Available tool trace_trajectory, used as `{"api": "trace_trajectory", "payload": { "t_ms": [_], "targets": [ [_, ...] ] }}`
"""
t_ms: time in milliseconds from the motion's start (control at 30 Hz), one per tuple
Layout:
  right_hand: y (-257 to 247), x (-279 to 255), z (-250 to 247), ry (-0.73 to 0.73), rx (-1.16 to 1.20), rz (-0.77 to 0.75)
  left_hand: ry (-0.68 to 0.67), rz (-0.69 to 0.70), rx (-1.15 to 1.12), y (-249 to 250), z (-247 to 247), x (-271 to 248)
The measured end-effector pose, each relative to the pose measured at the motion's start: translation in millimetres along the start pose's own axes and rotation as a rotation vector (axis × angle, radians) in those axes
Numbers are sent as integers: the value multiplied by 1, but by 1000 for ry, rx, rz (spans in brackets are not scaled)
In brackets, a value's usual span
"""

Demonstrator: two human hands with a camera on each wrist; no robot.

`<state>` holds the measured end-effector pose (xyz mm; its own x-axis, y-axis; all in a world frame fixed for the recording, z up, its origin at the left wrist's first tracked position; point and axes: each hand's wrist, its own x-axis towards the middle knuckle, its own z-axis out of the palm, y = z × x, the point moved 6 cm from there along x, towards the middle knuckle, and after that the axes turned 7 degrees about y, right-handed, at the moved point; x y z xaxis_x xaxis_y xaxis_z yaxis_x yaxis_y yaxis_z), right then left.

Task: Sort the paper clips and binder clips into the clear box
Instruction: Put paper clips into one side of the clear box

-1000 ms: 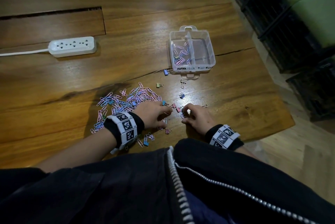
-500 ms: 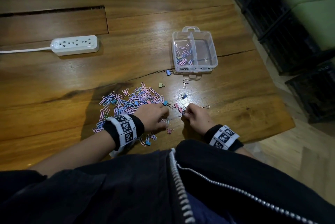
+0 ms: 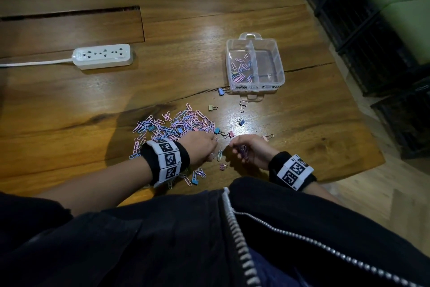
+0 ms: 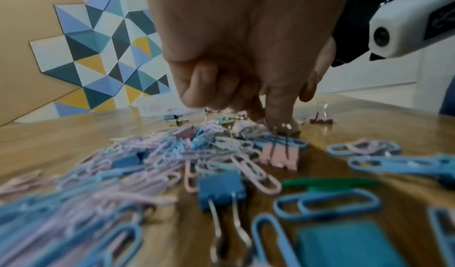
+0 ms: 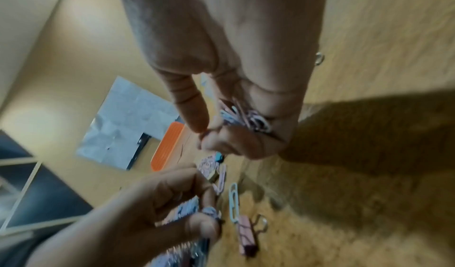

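Note:
A clear two-part box (image 3: 278, 54) stands at the far right of the table, with several paper clips (image 3: 242, 68) in its left part. A pile of pastel paper clips (image 3: 176, 124) lies in front of my left hand (image 3: 213, 147). That hand's curled fingers (image 4: 270, 115) pinch paper clips (image 5: 187, 211) just above the wood. My right hand (image 3: 235, 149) grips a bunch of paper clips (image 5: 246, 117) in its curled fingers (image 5: 209, 133). Binder clips lie loose: a pink one (image 3: 223, 166) between the hands, a teal one (image 3: 217, 131), a blue one (image 3: 221, 91) by the box.
A white power strip (image 3: 102, 56) with its cord lies at the far left. A long slot (image 3: 69, 13) cuts the tabletop behind it. The table's edge (image 3: 372, 161) runs close on the right, with dark shelving (image 3: 372, 42) beyond. My dark jacket fills the near side.
Both hands stay at nearly the same spot by the pile. The right hand has lifted a little, and the bunch of clips in it now shows.

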<state>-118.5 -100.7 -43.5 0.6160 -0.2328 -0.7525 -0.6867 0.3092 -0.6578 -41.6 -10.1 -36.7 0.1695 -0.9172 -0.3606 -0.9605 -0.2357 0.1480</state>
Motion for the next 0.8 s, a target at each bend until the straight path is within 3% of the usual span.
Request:
{"api": "trace_trajectory", "payload": {
  "t_ms": [100,233,333,400,467,667,800],
  "targets": [
    [0,0,6,82,-317,-128,13,-119,-135,-11,-12,-3],
    [2,-1,22,138,-900,-367,108,-423,-875,-43,-27,-5],
    [2,-1,20,143,-1050,-409,114,-619,-1508,-58,-24,-15],
    [-3,-1,11,167,-1053,-398,94,-627,-1648,-58,-25,-20],
    [-9,-1,2,196,-1061,-396,52,-609,-1475,-54,-24,-24],
    [-20,-4,25,187,-1138,-517,3,-536,-372,-39,-7,-35],
    [-25,2,34,197,-1140,-543,39,-563,-203,-30,1,-33]
  ]
}}
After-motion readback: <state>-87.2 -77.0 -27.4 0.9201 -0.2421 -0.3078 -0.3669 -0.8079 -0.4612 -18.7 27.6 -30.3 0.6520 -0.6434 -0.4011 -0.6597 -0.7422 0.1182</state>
